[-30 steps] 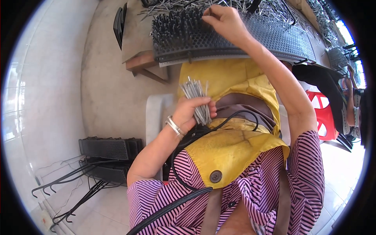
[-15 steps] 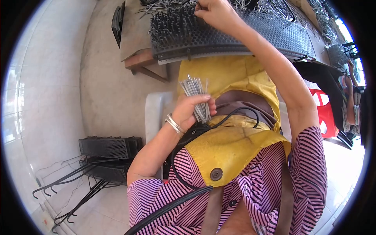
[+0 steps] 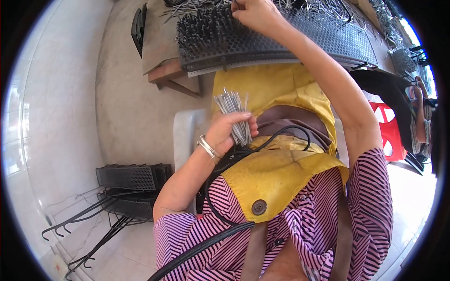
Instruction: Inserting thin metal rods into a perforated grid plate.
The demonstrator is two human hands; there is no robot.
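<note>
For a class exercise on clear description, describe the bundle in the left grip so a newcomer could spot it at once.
Find the yellow apron, mid-picture. At its left edge, the left grip holds a bundle of thin, silvery rods. Unlike the dark rods standing in the perforated rack above, these are pale and bunched.
</note>
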